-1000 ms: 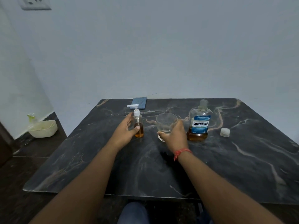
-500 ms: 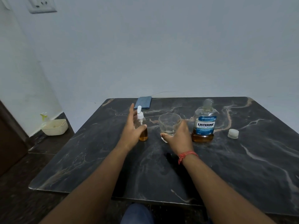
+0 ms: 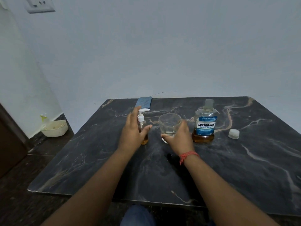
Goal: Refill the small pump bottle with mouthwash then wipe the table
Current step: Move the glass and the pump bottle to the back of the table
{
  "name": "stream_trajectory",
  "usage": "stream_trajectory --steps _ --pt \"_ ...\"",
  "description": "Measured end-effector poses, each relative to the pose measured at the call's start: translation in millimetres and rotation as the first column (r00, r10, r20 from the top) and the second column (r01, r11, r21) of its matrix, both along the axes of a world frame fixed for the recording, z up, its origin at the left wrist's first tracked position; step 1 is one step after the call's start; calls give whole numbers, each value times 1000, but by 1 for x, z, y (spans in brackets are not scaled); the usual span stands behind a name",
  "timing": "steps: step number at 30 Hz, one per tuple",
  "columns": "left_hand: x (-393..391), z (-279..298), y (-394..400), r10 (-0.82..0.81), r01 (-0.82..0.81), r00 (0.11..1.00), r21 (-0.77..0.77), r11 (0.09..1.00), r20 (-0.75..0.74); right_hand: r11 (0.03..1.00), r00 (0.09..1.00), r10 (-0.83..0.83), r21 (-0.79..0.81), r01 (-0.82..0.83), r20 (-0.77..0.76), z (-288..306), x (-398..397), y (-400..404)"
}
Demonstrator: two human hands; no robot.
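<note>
A dark marble table [image 3: 244, 168] with pale veins fills most of the view, set against a plain grey wall [image 3: 162, 46]. On the floor to the left sits a cream basket [image 3: 54, 128] with a spray bottle [image 3: 43, 118] standing in it.

The person's left hand [image 3: 132, 132] is beside the small pump bottle [image 3: 142, 126], fingers straight and spread with the thumb out toward the bottle's front; the grip is not closed around it, and whether the palm touches the bottle cannot be told. The right hand [image 3: 178, 136] curls around the near side of a clear glass [image 3: 169, 123], holding it on the table. A red thread [image 3: 188, 156] circles that wrist.

The mouthwash bottle [image 3: 204, 124] stands uncapped just right of the glass, with amber liquid low in its base. The pump bottle, also upright, holds amber liquid and stands left of the glass. A folded blue cloth [image 3: 144, 103] lies at the far edge behind it. The white cap [image 3: 234, 133] rests right of the mouthwash bottle.
</note>
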State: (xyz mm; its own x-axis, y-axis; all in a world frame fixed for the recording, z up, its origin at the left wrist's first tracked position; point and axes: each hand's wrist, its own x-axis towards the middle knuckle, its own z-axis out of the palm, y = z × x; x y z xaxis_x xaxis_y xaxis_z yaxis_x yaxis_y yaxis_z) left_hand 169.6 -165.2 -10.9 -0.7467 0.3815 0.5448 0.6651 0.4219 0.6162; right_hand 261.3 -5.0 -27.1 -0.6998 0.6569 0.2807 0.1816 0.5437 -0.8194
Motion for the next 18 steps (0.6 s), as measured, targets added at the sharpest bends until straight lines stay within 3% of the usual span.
stream_trajectory --steps 3,8,12,18 --pt "4 -1 5 -16 14 1000 -93 996 -16 1000 1000 28 -10 -28 9 1 0 4" --pt "4 4 11 -129 -10 929 -371 929 -346 998 998 67 -6 -67 -16 -2 1 9" --pt "3 7 12 -171 -8 924 -463 886 -343 998 998 56 12 -56 -30 -7 -2 11" --pt "3 7 14 -173 -1 934 -485 875 -314 989 997 35 145 -26 -64 -7 3 15"
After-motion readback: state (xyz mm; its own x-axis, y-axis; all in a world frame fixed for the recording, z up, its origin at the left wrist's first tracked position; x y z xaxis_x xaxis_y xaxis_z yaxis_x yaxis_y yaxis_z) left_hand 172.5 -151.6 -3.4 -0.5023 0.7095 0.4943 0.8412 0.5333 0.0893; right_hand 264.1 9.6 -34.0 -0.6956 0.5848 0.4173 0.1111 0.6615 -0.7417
